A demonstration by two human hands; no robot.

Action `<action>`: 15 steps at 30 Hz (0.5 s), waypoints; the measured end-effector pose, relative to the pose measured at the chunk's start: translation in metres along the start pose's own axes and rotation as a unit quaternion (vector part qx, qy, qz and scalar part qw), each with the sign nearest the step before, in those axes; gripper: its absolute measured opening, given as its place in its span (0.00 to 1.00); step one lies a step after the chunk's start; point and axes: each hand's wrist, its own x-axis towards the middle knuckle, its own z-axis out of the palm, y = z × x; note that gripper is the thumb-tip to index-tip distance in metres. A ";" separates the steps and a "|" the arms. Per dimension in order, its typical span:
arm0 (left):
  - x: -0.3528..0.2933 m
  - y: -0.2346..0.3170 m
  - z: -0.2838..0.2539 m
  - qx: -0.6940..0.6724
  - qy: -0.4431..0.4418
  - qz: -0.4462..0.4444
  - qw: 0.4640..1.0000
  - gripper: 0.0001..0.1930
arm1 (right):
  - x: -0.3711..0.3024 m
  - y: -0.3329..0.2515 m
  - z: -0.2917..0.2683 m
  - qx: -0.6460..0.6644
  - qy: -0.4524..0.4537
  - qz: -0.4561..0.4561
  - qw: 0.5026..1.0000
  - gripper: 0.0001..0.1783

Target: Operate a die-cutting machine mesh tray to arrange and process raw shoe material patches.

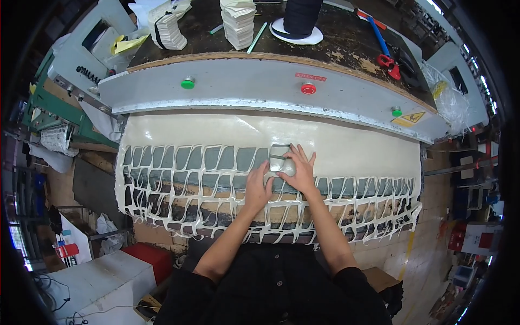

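Note:
A small metal cutting die [277, 164], shaped like an open frame, lies on a cream sheet [216, 127] at the edge of the cut-out part. My right hand [299, 170] curves around the die's right side, thumb and fingers spread across it and gripping it. Close against its left side is my left hand [258, 187], fingers extended and thumb apart, the tips at or near the metal. Some of the die's lower edge is hidden by my fingers. Toward me the sheet is a web of cut-out openings [203, 187], with a grey-green board showing through.
Beyond the sheet runs a grey machine beam [244, 81] with green buttons [187, 83] and a red button [308, 88]. On its dark top stand stacks of cream pieces [238, 24], a black spool [301, 21] and red scissors [389, 66]. A white cabinet [108, 281] is at lower left.

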 end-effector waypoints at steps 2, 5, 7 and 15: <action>-0.004 -0.007 -0.001 -0.025 0.005 -0.032 0.999 0.21 | 0.002 -0.004 0.002 0.004 0.003 -0.007 1.000 0.36; -0.006 -0.015 -0.004 0.036 -0.013 0.024 0.999 0.22 | 0.000 -0.001 0.004 0.010 0.008 -0.015 1.000 0.37; -0.008 -0.013 -0.004 0.024 -0.015 0.026 0.999 0.23 | -0.002 0.003 0.004 0.011 0.009 -0.019 1.000 0.37; -0.012 -0.007 -0.009 0.041 -0.044 0.041 0.997 0.28 | -0.003 0.007 0.003 0.017 0.019 -0.011 1.000 0.37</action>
